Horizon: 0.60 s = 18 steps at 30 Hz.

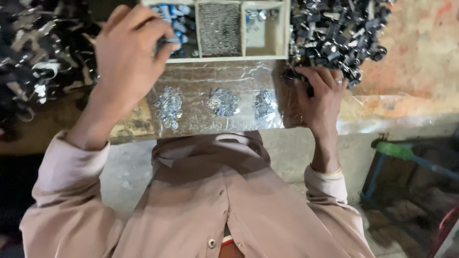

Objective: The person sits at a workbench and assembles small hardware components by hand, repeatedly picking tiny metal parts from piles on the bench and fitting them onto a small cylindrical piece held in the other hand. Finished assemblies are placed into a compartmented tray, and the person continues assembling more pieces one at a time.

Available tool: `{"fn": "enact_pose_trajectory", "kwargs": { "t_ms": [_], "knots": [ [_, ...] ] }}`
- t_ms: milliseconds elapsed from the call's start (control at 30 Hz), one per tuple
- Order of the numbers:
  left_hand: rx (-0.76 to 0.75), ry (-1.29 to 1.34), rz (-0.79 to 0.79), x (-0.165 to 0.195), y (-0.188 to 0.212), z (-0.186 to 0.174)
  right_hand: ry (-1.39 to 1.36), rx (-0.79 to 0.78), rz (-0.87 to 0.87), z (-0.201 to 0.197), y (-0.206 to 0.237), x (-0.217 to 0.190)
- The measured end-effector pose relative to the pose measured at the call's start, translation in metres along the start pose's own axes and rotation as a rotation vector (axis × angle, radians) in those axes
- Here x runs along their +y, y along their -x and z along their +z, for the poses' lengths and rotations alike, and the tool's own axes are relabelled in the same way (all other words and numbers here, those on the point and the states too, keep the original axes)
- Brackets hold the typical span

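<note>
On bench top: wooden tray (229, 59) w/ 3 compartments, both hands working.
Left compartment holds small blue parts (178, 19), middle a mass of fine metal pins (219, 28), right nearly bare. Left hand (125, 57) reaches into left compartment, fingertips pinched on blue parts. Right hand (321, 98) rests at edge of black parts heap (337, 33), fingers curled loosely; can't tell if it grips any. 3 silvery piles (222, 102) lie btwn hands.

Your bench (191, 76) centre: three metal-part heaps (222, 102) with narrow gaps between. Compartment tray (229, 58) blocks far edge. Black-part piles (339, 33) crowd both sides.
</note>
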<state>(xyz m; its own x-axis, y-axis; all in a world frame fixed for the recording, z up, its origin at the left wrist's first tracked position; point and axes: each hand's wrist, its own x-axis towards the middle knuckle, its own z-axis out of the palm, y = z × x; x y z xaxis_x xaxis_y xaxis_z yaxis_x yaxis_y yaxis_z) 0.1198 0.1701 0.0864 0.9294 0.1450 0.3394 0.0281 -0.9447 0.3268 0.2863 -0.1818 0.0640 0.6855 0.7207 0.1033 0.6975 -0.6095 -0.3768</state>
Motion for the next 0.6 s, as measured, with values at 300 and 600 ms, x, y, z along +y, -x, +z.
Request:
{"fn": "enact_pose_trajectory", "kwargs": {
  "t_ms": [300,600],
  "knots": [
    [0.079,0.471,0.014,0.012,-0.008,0.013,0.124,0.087,0.075,0.024,-0.03,0.012],
    [0.159,0.787,-0.015,0.002,-0.003,0.059,-0.584,0.133,0.287,0.002,-0.023,0.03]
  ]
}}
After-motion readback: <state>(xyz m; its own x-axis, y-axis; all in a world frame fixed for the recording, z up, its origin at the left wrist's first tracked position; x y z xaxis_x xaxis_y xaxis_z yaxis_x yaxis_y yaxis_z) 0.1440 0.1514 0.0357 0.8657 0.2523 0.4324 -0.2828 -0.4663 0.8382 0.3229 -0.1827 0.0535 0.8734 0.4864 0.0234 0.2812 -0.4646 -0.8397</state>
